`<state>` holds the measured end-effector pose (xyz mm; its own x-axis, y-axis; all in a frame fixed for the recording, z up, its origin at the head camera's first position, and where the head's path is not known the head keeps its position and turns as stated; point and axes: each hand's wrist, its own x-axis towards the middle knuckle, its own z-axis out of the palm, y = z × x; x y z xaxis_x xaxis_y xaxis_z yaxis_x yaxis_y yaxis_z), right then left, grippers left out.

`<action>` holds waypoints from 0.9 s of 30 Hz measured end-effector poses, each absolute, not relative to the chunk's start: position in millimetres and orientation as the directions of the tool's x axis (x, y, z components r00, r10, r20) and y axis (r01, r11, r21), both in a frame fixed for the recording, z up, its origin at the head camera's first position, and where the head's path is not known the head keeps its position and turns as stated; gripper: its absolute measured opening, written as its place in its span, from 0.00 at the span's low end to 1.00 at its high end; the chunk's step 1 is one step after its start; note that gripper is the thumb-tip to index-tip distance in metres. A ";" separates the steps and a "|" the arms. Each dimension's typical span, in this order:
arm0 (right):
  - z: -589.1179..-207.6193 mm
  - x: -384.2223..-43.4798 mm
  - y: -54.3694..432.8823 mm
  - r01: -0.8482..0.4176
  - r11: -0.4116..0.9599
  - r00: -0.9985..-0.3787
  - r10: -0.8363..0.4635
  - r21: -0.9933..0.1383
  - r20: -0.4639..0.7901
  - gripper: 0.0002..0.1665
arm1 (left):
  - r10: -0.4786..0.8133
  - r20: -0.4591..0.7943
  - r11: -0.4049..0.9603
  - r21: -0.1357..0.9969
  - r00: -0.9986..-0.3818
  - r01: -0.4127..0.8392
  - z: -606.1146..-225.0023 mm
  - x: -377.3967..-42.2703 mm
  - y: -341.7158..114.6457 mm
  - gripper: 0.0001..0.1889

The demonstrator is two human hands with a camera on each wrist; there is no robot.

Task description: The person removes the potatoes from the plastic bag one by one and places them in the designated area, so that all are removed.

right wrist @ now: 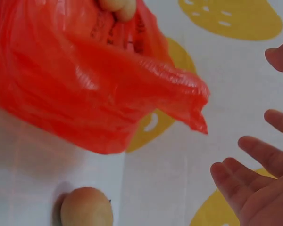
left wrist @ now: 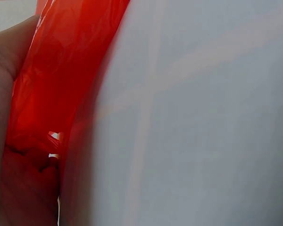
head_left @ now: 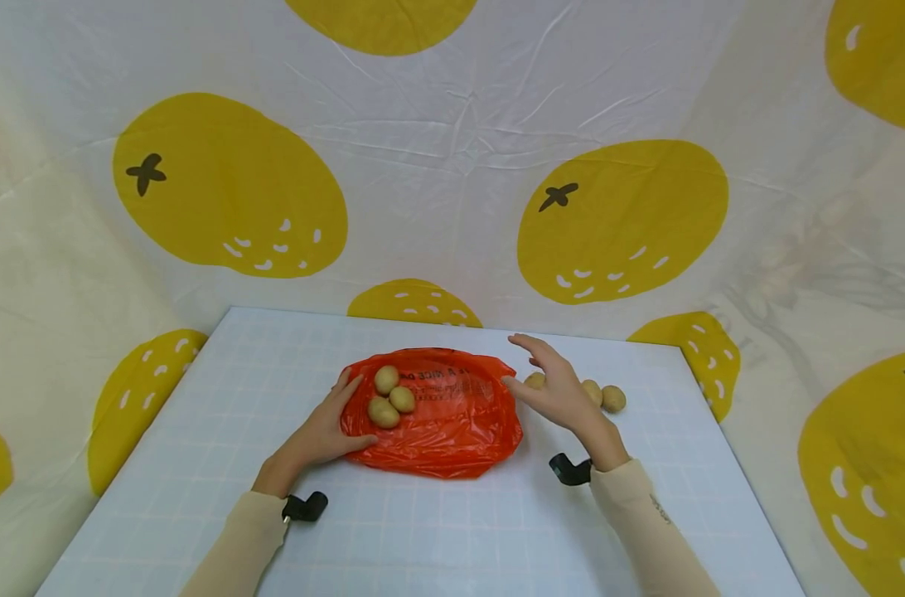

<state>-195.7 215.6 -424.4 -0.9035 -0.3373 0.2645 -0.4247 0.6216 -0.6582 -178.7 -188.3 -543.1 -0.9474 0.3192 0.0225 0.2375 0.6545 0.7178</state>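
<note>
A red plastic bag [head_left: 452,439] with dark print lies with its mouth spread wide. Three small round potatoes [head_left: 402,400] sit at its left inside. My left hand [head_left: 323,427] holds the bag's left side, thumb at the front and fingers toward the back. Red plastic [left wrist: 70,61] lies against that hand in the left wrist view, covering part of it. To the right of the bag, my right hand [head_left: 557,394] is held with fingers apart and nothing in them. Loose potatoes [head_left: 613,399] lie beside and partly behind it; one potato [right wrist: 86,207] shows below the bag in the right wrist view.
A pale checked cloth covers the table [head_left: 423,539]. Behind and at both sides hangs a white curtain [head_left: 437,207] printed with large yellow fruit. Black wrist cameras [head_left: 306,507] are strapped at both sleeve cuffs.
</note>
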 end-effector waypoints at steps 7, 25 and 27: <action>-419.3 -199.0 188.0 -0.447 0.560 -0.888 -0.375 -0.698 0.267 0.37 | 0.320 0.032 0.662 0.708 -0.947 0.247 -544.3 -179.1 -189.1 0.60; -422.0 -206.0 127.7 -0.443 0.552 -0.855 -0.497 -0.707 0.148 0.43 | 0.321 0.039 0.660 0.708 -0.946 0.253 -544.5 -179.4 -189.4 0.60; -425.2 -208.2 123.2 -0.430 0.549 -0.855 -0.504 -0.716 0.127 0.43 | 0.323 0.043 0.659 0.707 -0.945 0.257 -544.3 -179.7 -189.0 0.60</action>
